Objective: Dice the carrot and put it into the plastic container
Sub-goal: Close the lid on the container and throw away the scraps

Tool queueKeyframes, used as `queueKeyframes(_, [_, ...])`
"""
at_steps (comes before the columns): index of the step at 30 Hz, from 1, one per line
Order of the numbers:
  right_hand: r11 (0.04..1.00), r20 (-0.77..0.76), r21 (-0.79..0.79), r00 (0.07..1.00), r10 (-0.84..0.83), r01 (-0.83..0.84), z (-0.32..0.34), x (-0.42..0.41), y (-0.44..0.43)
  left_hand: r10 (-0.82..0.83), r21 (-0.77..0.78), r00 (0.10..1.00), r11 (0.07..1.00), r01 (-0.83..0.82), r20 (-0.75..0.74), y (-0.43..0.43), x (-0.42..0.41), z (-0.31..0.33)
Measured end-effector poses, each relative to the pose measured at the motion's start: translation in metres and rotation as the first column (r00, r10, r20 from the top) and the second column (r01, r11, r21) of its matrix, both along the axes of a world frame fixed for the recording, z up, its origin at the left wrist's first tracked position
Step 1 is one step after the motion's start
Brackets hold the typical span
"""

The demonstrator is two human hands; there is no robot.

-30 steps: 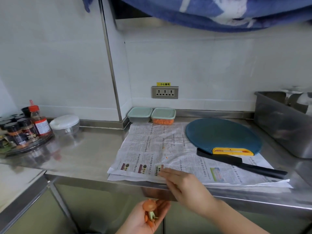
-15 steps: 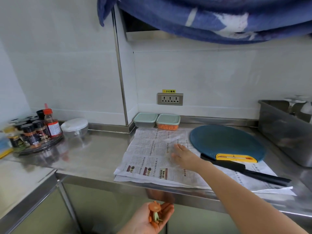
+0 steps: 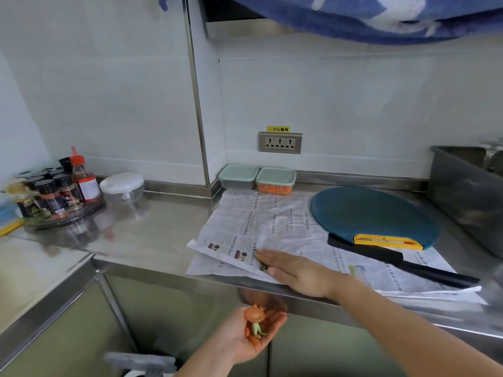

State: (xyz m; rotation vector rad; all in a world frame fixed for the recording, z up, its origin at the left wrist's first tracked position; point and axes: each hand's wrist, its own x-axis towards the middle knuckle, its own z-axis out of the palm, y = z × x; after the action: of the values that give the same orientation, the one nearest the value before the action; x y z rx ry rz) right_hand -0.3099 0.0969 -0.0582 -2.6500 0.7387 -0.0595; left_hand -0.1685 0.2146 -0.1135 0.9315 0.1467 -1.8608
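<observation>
- Two hands are in view. The right hand point(image 3: 296, 273) lies palm down on the newspaper point(image 3: 272, 221), fingers straight and together, gripping nothing. Its heel sits at the counter's front edge.
- The left hand point(image 3: 245, 340) is below the right one, under the counter lip, palm up and loosely cupped. Carrot scraps point(image 3: 254, 322) lie in it: one stem end with a green stub and a few orange bits. The fingers do not close over them.
- Two tubs with pale green lids stand touching, well beyond the right fingertips, against the wall. The plastic container point(image 3: 275, 176) holds diced carrot point(image 3: 275, 189). The second container point(image 3: 238, 176), to its left, looks empty.
- One round teal cutting board point(image 3: 373, 213) lies bare, beyond and to the right of the right hand.
- One black knife point(image 3: 402, 263) lies between the board and the right forearm, its blade touching the board's near rim.
- The newspaper is at least two sheets. The upper sheet's near corner is lifted just left of the right fingertips.
- Left of the right hand runs bare steel counter point(image 3: 149, 229), as far as one lidded clear bowl point(image 3: 122, 186) and one spice tray point(image 3: 54, 194). The tray's jars are too crowded to count.
- One metal bin point(image 3: 468, 194) walls off the far right.
</observation>
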Motion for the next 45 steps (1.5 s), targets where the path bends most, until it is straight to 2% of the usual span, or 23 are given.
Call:
queueKeyframes(6, [0.993,0.171,0.055,0.98,0.097,-0.108,-0.004,-0.008,0.047,0.013,-0.001,1.0,1.0,-0.013,0.015,0.003,-0.001,0.002])
queueKeyframes(12, [0.983,0.258,0.1,0.959,0.121,-0.151,-0.004,-0.007,0.073,0.048,0.01,0.999,0.999,-0.048,0.002,0.005,-0.002,0.004])
queueKeyframes(14, [0.988,0.305,0.095,0.949,0.085,-0.119,0.004,-0.003,0.066,0.042,-0.005,0.999,0.999,-0.042,0.005,0.005,-0.003,0.004])
queueKeyframes(16, [0.996,0.329,0.088,0.944,-0.021,-0.009,0.017,0.003,0.046,0.033,-0.012,0.999,0.999,-0.033,-0.007,0.005,-0.003,0.003])
queueKeyframes(17, [0.996,0.302,0.076,0.95,-0.076,0.056,0.022,0.007,0.032,0.033,-0.01,0.999,0.999,-0.033,-0.013,0.005,-0.003,0.003])
queueKeyframes(19, [0.991,0.144,0.018,0.98,-0.136,0.135,0.026,0.016,0.002,0.031,-0.003,0.999,1.0,-0.031,-0.01,0.007,-0.004,0.003])
queueKeyframes(21, [0.99,-0.009,-0.016,0.99,-0.139,0.139,0.021,0.025,-0.02,0.028,0.007,1.0,1.0,-0.028,0.004,0.006,-0.004,0.003])
queueKeyframes(24, [0.996,-0.075,-0.041,0.994,-0.081,0.078,0.007,0.029,-0.027,0.02,-0.007,1.0,1.0,-0.02,0.011,0.006,-0.001,0.002])
queueKeyframes(33, [0.988,0.192,0.076,0.974,0.118,-0.135,-0.006,0.003,0.052,0.004,-0.021,0.999,1.0,-0.003,0.047,0.004,0.004,0.003])
queueKeyframes(40, [0.981,0.36,0.148,0.93,0.069,-0.13,-0.007,0.002,0.075,0.035,-0.034,0.995,0.999,-0.032,0.089,0.008,0.002,0.003])
queueKeyframes(43, [0.997,0.469,0.06,0.883,0.019,-0.053,-0.003,0.002,0.069,0.011,-0.027,0.996,1.0,-0.009,0.085,0.01,0.003,0.003])
queueKeyframes(45, [0.998,0.458,-0.017,0.888,-0.043,0.057,0.001,0.001,0.056,-0.002,-0.018,0.998,1.0,0.003,0.067,0.012,0.003,0.004])
